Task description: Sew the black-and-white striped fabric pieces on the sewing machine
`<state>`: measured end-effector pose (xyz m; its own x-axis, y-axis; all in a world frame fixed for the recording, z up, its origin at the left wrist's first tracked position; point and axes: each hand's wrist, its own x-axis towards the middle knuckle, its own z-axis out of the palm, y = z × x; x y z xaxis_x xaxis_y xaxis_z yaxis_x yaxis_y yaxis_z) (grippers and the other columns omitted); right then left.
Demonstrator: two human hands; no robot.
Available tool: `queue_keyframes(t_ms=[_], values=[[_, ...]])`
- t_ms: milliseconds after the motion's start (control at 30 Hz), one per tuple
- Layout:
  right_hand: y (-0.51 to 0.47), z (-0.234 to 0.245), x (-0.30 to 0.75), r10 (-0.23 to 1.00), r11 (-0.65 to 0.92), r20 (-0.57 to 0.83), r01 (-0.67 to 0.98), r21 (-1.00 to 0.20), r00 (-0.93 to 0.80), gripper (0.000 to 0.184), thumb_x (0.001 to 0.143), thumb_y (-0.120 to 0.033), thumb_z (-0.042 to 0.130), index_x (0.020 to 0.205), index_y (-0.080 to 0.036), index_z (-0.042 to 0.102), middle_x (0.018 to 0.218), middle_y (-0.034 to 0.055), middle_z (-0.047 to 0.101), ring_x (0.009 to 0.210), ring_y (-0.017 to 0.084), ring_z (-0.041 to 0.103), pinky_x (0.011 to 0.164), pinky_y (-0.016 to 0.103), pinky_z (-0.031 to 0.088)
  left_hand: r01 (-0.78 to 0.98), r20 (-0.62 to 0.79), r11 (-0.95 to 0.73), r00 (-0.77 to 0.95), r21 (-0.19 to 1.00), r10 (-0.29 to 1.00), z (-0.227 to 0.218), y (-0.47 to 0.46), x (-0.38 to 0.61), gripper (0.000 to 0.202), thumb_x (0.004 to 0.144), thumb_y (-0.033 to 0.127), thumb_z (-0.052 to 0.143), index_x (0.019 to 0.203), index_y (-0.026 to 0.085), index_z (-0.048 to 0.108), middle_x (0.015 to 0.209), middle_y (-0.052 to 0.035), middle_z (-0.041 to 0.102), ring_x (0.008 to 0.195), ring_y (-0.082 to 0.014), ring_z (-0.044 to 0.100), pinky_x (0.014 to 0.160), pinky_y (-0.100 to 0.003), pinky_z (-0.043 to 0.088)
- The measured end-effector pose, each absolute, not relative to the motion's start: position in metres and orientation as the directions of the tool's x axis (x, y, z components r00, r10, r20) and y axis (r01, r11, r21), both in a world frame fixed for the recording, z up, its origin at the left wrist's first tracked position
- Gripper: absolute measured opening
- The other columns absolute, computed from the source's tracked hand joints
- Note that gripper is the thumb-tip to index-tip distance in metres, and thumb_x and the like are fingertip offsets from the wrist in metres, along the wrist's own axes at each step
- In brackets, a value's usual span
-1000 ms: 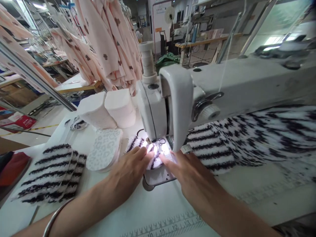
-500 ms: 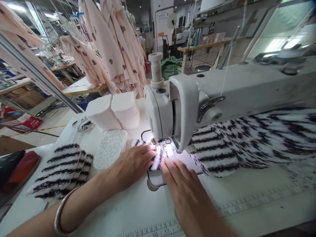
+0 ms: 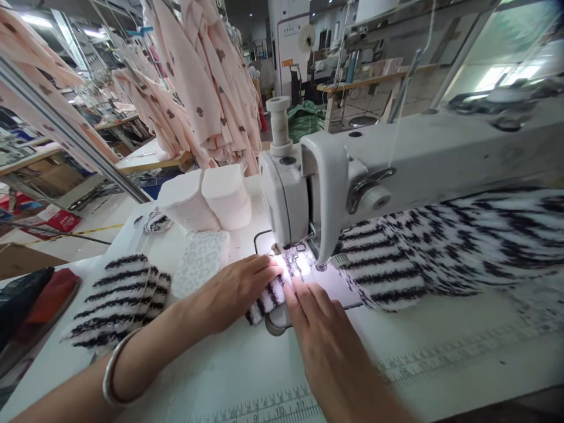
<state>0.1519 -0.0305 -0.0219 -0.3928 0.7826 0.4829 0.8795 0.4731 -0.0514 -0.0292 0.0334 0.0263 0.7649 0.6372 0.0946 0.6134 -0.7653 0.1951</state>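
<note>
The person's left hand (image 3: 240,288) lay palm down on a small striped cloth (image 3: 267,298), its fingers close together; I could not tell whether the hidden thumb pinched anything. The right hand (image 3: 324,335) lay flat, its fingers nearly side by side, the tips at the cloth's right edge. That cloth sat between the 2 hands, below the lit needle end of the sewing machine (image 3: 284,202), whose head stood just beyond the fingertips. Beyond the left forearm, which wore a bangle (image 3: 107,376), lay a stack of striped pieces (image 3: 118,299). Past the left hand were a pale spotted pile (image 3: 200,258) and, farther off, 2 white stacks (image 3: 227,197). Right of the right hand, a larger striped fabric (image 3: 383,264) lay beside the machine.
</note>
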Motion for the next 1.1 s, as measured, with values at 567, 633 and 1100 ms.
queue_keyframes(t_ms=[567,633,1100], values=[[0.009,-0.013,0.192,0.817,0.567,0.268,0.796,-0.213,-0.511,0.049,0.084,-0.001,0.036,0.123,-0.024,0.056,0.111,0.0073,0.058,0.100,0.021,0.055,0.079,0.034,0.052,0.857,0.212,-0.508,0.481,0.093,0.851,0.004,-0.004,0.009,0.019,0.087,0.013,0.047,0.105,0.013,0.052,0.096,-0.0109,0.054,0.080,-0.0239,0.049,0.063,-0.043,0.052],[0.006,-0.009,0.190,0.832,0.540,0.281,0.815,-0.211,-0.478,0.046,0.085,-0.002,0.037,0.118,-0.024,0.059,0.110,0.0076,0.058,0.099,0.021,0.055,0.079,0.034,0.053,0.865,0.229,-0.494,0.467,0.081,0.854,0.007,-0.004,0.012,0.016,0.086,0.013,0.049,0.102,0.013,0.053,0.096,-0.0112,0.054,0.081,-0.0248,0.050,0.064,-0.045,0.052],[-0.059,-0.046,0.214,0.817,0.495,0.452,0.837,-0.232,-0.357,0.066,0.079,0.008,0.027,0.133,-0.024,0.047,0.137,0.0098,0.043,0.126,0.022,0.041,0.096,0.040,0.045,0.591,0.319,-0.741,0.669,0.320,0.671,0.015,-0.007,-0.012,0.010,0.091,0.011,0.051,0.096,0.017,0.058,0.105,-0.0052,0.063,0.093,-0.0157,0.058,0.079,-0.033,0.052]])
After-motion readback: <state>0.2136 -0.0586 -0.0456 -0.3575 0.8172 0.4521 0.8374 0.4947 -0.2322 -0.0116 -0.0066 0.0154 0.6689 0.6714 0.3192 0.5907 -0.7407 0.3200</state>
